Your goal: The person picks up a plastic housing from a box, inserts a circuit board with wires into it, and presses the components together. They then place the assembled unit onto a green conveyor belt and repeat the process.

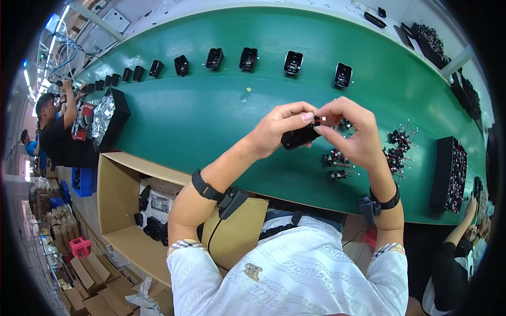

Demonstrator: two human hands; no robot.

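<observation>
My left hand (278, 129) grips a small black plastic housing (298, 137) above the green conveyor belt (211, 116). My right hand (354, 132) pinches a small part at the housing's top end, fingertips touching it. Just right of my hands, several small black components with red and black wires (337, 158) lie loose on the belt, and more wired components (398, 147) lie further right. A row of black housings (293, 62) stands spaced along the belt's far side.
A black tray of small parts (451, 174) sits at the right. Another black tray with shiny pieces (108, 118) is at the left near a person in black (58, 137). An open cardboard box (126, 200) with black parts stands below the belt's near edge.
</observation>
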